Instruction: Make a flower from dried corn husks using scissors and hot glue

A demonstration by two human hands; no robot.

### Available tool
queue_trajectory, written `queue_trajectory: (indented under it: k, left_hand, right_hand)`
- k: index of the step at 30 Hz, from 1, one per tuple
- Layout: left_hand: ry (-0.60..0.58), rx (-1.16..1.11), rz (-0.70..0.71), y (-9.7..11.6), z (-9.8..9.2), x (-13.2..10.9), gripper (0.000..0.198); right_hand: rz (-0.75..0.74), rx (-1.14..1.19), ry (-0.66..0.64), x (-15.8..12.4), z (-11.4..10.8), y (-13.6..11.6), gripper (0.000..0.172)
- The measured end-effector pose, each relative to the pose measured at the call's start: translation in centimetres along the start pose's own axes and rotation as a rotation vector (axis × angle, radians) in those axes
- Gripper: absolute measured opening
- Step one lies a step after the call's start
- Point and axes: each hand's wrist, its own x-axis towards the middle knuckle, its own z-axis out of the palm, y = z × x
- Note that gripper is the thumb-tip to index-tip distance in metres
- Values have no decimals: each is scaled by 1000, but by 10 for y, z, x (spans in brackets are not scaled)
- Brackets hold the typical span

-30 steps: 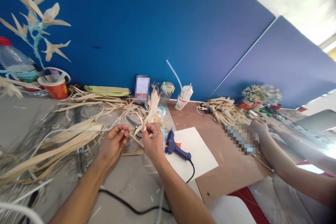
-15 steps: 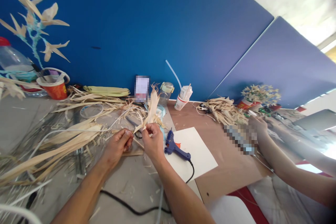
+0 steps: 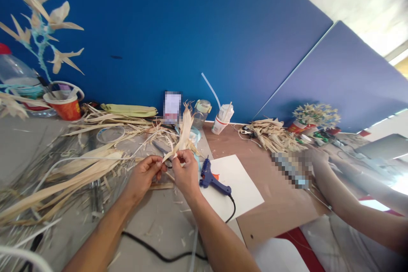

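Observation:
A pale, dry corn husk [image 3: 184, 131] stands up between my hands, its frayed end pointing upward. My right hand [image 3: 185, 172] pinches its lower part between thumb and fingers. At the left, my left hand [image 3: 147, 176] is closed, its thumb and fingertips on the pointed husk end that sticks out sideways. Just to the right of my right hand lies a blue glue gun [image 3: 212, 178], its nozzle pointing away from me, on a white sheet [image 3: 244, 191]. Behind my hands, scissors or pliers with dark handles [image 3: 158, 147] are partly covered by scraps.
Loose corn husks [image 3: 79, 174] spread over the left side. A red paper cup [image 3: 66, 106] with tools, a glass jar [image 3: 202, 112] and a white cup [image 3: 220, 124] stand along the blue partition [image 3: 159, 29]. Another person's arm [image 3: 338, 195] reaches in from the right. A black cable [image 3: 156, 253] crosses in front.
My left hand has moved slightly right and up, so its fingertips meet the husk's pointed end. My right hand stays put. The other person's hand has shifted slightly.

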Motion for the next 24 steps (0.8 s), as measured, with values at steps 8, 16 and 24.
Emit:
queue_trajectory:
  k: [8,16,24]
  left_hand:
    - [54,88,20,1,-1,-1,36]
    - [65,23,71,0,1,0,33]
    - [89,-56,33,8,8,-3,28]
  right_hand:
    - [-23,-14,-16,0,-1,-1,10]
    - [22,-10,-86,-3,0,-3,11]
    - [-78,-31,-176,-9,3,-6,13]
